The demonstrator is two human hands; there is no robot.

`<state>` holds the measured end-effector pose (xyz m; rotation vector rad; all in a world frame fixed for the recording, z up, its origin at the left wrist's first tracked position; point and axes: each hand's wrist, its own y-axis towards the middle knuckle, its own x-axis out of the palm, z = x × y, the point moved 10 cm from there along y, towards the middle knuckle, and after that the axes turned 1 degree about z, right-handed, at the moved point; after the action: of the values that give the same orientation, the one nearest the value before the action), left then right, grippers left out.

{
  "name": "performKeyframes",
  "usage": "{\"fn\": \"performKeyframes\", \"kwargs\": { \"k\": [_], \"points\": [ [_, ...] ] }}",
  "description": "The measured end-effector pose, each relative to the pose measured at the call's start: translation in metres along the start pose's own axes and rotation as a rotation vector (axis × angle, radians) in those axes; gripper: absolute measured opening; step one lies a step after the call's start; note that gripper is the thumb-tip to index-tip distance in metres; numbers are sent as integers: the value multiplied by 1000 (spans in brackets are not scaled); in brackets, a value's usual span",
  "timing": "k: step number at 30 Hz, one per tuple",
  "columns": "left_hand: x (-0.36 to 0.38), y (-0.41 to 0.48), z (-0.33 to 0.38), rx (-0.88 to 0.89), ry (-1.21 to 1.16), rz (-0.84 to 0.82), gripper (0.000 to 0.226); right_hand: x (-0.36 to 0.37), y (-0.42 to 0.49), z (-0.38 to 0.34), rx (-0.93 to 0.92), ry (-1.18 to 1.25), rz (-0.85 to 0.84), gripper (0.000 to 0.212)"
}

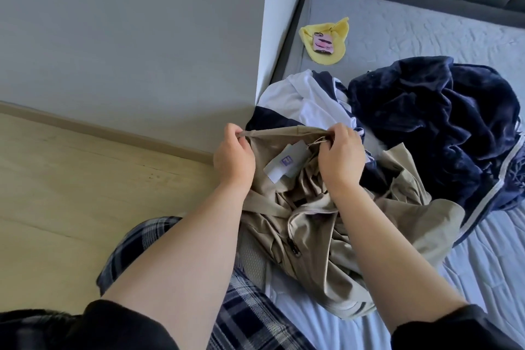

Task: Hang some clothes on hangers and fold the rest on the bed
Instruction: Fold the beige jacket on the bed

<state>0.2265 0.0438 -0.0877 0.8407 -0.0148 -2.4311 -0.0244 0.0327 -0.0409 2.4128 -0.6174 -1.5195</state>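
Bed (426,31), beige jacket (326,224), illegible hangtag (285,165)

On my feed the beige jacket (326,224) reads as thin woven cloth, smooth with a faint sheen, and it carries matt paper tags (287,163) on a string. The navy plush cloth (431,128) to the right has a velvety, light-catching pile. The mattress (426,37) is quilted matt grey cloth. The floor (71,179) on the left is pale wood, smooth and matt.
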Motion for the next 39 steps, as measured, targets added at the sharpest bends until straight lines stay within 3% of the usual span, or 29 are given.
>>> {"fn": "performKeyframes", "kwargs": {
  "k": [2,4,7,15,24,27,29,31,33,36,37,39],
  "points": [
    [-2,-2,4,10,-5,-38,14,3,-1,-13,27,65,-14,16],
    [5,-6,14,87,45,-137,17,21,-4,-33,54,44,-156,16],
    [-9,4,28,119,82,-181,23,21,-2,-74,-34,32,-202,12],
    [-155,57,111,156,-74,110,25,-64,35,-201,-182,256,-101,11],
    [-386,117,250,335,-156,490,18,-238,111,-381,-399,519,148,17],
    [-456,114,297,588,29,646,16,-304,131,-411,-376,804,373,15],
    [-475,124,311,673,338,623,14,-320,142,-438,-408,778,361,16],
    [-492,150,298,509,614,547,25,-304,153,-474,-508,423,185,14],
    [-515,160,281,362,727,545,28,-293,160,-489,-518,260,120,14],
    [-545,156,272,390,626,700,27,-297,159,-503,-536,269,278,20],
    [-551,159,265,359,607,705,28,-288,159,-508,-535,239,236,19],
    [-547,179,233,164,620,506,23,-251,155,-519,-513,123,-20,11]
  ]
}}
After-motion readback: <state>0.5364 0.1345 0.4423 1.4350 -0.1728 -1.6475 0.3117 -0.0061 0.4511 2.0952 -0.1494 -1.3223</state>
